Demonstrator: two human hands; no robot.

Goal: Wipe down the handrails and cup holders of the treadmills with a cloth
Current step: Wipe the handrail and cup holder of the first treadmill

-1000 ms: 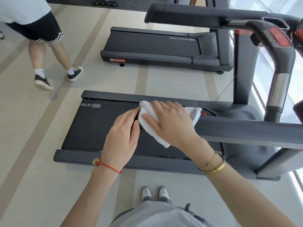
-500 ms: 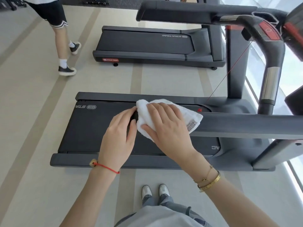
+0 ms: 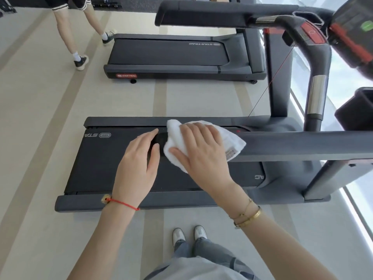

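A soft white terry cloth [image 3: 203, 146], bunched with a printed tag at its 4 o'clock corner, lies draped over the free end of a matte dark-grey handrail [image 3: 302, 146]. The rail's long axis runs from 9 to 3 o'clock and is cut off at the frame edge. The right hand [image 3: 201, 150] presses the cloth with spread, straight fingers. The left hand [image 3: 139, 158] rests flat on the rail tip at the cloth's 9 o'clock, fingers relaxed; the rail end itself is hidden.
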